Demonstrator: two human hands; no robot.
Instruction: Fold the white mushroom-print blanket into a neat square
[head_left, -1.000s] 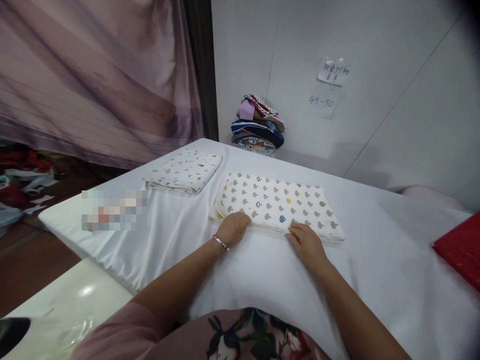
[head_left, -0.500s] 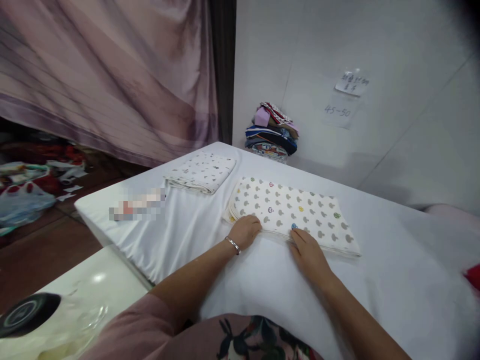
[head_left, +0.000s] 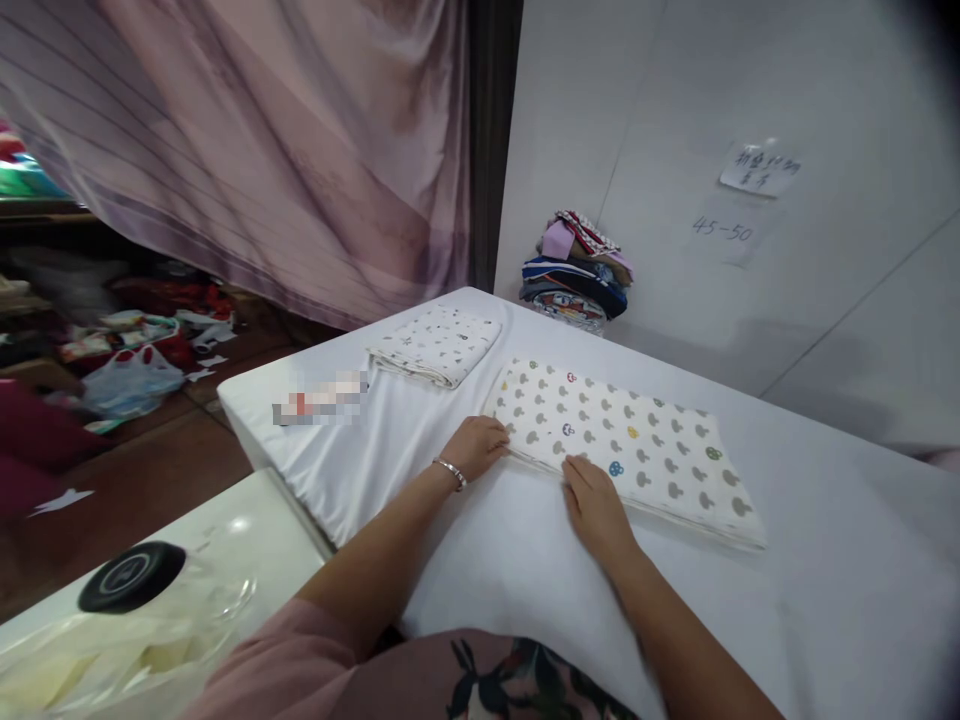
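Note:
A folded white cloth (head_left: 600, 440) printed with grey mushrooms and a few coloured ones lies flat on the white-covered table (head_left: 480, 560). My left hand (head_left: 477, 447) is closed on its near left corner, fingers together; the thumb is partly hidden. Along the near edge, left of a blue mushroom, my right hand (head_left: 596, 500) rests with fingers stretched out and fingertips touching the cloth. A second folded white cloth (head_left: 439, 345) with a small scattered print lies farther back on the left, apart from both hands.
A blurred-out item (head_left: 321, 398) lies near the table's left edge. Folded fabrics (head_left: 576, 270) are stacked against the wall. A lower white surface at left holds a black round object (head_left: 132, 577) and clear plastic (head_left: 172, 640). Bags (head_left: 131, 380) lie on the floor.
The view has turned left, so things appear farther right. Both hands have shifted left along the mushroom cloth's near edge, the right one moving off the blue mushroom.

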